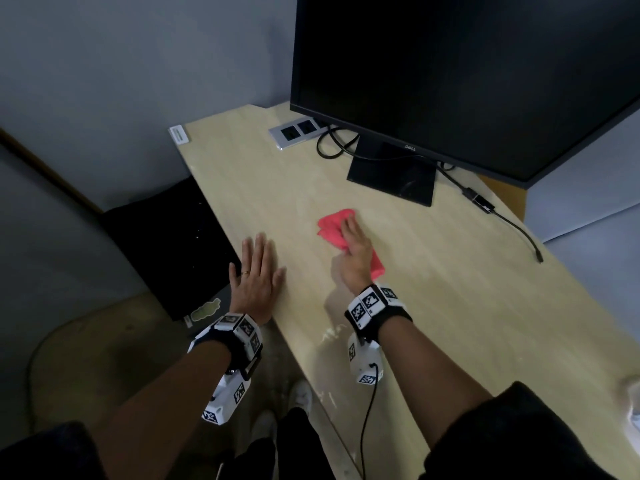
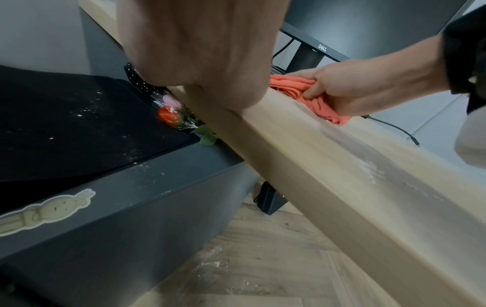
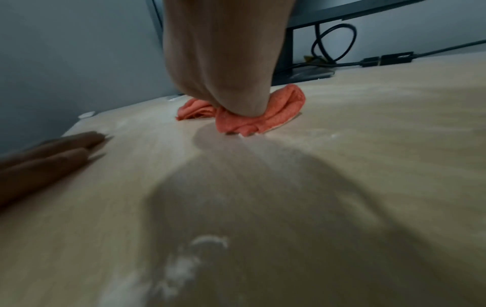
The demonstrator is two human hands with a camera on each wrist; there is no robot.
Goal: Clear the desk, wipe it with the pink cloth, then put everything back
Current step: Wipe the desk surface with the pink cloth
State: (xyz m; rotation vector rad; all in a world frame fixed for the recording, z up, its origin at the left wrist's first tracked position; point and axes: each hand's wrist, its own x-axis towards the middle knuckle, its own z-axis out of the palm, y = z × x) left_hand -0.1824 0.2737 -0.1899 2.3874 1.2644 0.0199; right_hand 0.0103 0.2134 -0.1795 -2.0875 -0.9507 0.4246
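- Counter (image 1: 433, 271): pale wood-grain top; faint white powdery smears near its front edge and around the cloth.
- Pink cloth (image 1: 332, 226): bunched, lying on the counter in front of the monitor's base; partly covered by the right hand.
- Right hand (image 1: 355, 251): palm down on the pink cloth; the left wrist view shows its thumb and fingers curled into the folds, gripping it.
- Left hand (image 1: 256, 275): flat on the counter at its left edge, fingers straight and spread; holds nothing; well apart from the cloth.
- Monitor (image 1: 467, 71): dark screen, standing at the back of the counter on a flat black base (image 1: 393, 178).
- Socket panel (image 1: 294, 133): silver, set into the counter left of the monitor; a black cable (image 1: 332, 150) loops beside it.
- Adapter cable (image 1: 512, 223): black, lying on the counter right of the base.
- Black mat (image 2: 65, 124): on a dark grey unit left of the counter, flecked with white specks; wrapped flowers (image 2: 170, 114) lie between it and the counter's edge.
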